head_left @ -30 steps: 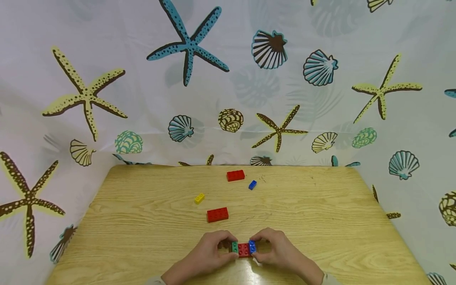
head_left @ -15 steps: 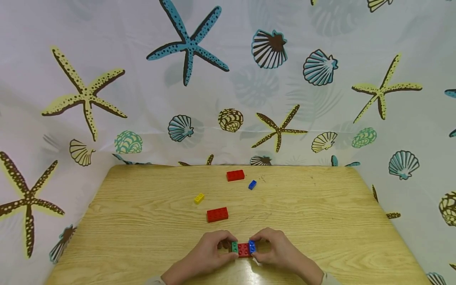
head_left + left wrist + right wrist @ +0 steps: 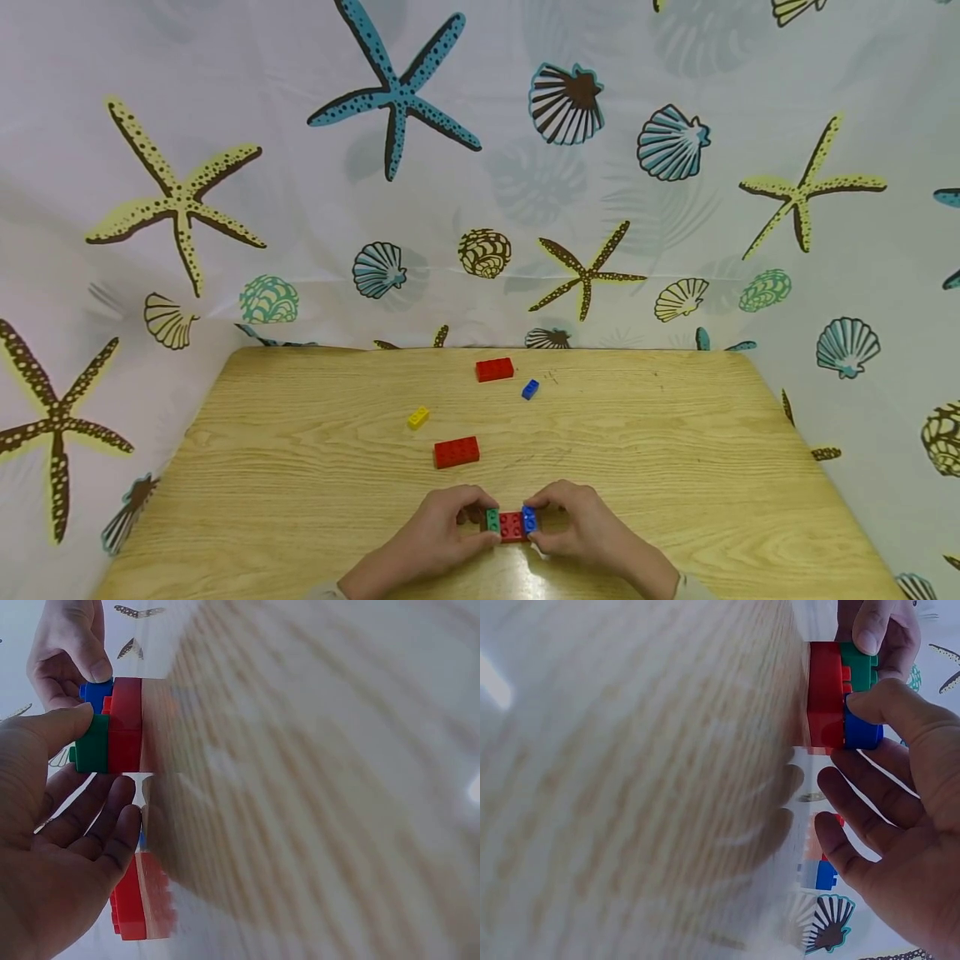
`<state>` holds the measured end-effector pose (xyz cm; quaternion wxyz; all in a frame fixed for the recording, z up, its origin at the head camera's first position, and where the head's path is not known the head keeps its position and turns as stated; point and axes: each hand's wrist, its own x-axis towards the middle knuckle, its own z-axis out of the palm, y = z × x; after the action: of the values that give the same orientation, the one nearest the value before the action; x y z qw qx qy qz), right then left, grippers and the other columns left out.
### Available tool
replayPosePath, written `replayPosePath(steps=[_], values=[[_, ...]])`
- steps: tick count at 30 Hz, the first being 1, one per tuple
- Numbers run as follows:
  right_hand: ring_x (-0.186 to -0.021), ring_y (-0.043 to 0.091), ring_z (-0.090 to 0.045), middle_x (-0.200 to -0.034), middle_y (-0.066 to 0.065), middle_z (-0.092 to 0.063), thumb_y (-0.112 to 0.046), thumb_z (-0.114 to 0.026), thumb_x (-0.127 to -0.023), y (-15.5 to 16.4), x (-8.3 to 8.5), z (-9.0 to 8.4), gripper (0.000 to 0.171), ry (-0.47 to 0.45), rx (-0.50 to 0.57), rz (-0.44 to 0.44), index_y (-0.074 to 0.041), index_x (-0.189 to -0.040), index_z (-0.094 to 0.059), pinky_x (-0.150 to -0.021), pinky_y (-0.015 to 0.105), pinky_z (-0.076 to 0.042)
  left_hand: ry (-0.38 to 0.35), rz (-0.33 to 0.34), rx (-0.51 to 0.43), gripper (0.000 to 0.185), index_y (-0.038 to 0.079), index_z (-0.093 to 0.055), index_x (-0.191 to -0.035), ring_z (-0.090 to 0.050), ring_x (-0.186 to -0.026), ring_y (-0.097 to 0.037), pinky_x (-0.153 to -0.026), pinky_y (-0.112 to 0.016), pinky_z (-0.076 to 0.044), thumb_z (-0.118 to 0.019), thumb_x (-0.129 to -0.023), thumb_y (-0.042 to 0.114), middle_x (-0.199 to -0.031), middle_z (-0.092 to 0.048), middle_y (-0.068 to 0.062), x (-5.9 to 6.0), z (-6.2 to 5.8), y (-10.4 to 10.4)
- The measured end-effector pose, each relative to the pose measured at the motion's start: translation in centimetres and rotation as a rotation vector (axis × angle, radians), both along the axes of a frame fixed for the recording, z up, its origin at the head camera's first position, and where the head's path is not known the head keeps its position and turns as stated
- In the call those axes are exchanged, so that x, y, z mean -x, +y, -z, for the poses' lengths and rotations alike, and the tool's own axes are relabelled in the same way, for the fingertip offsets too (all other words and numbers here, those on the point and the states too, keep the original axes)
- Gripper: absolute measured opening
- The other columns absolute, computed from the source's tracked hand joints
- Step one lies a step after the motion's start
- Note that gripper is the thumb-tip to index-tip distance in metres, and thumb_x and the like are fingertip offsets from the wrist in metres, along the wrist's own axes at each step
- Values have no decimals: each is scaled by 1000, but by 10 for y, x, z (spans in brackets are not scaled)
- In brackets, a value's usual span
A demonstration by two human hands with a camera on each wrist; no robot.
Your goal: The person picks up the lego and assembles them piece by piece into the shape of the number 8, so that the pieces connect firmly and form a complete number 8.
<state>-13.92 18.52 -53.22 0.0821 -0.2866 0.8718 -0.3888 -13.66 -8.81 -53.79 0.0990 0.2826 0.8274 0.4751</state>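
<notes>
Shell-print cloth (image 3: 435, 208) rises beyond the desk's (image 3: 675, 450) far edge; the left hand (image 3: 441, 527) pinches a green brick (image 3: 492, 521), the right hand (image 3: 590, 525) a blue brick (image 3: 529, 520), both atop one red brick (image 3: 512, 527).

Wide lanes of table (image 3: 697, 442) lie free at both sides, while a red brick (image 3: 456, 452) blocks the way just beyond the left hand (image 3: 455, 527) and a yellow brick (image 3: 418, 418), second red brick (image 3: 494, 370) and small blue brick (image 3: 530, 389) stand farther back.
</notes>
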Motion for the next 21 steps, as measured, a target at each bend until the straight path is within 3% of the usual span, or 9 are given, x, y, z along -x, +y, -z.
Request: replayPosePath(steps=[15, 21], values=[[-107, 17, -71, -114, 2, -76, -16, -85, -89, 1, -1, -1, 30, 0, 13, -9, -9, -116, -76, -95, 36, -58, -11, 0, 14, 28, 13, -74, -114, -69, -92, -13, -79, -27, -55, -83, -94, 29, -104, -73, 4, 1, 0, 1], [-109, 14, -69, -116, -1, -76, -18, -85, -88, 1, 0, 0, 31, -46, 14, 10, -12, -117, -76, -98, 34, -57, -4, 3, 8, 28, 13, -74, -114, -69, -91, -14, -78, -26, -55, -83, -94, 29, -103, -74, 4, 1, 0, 0]])
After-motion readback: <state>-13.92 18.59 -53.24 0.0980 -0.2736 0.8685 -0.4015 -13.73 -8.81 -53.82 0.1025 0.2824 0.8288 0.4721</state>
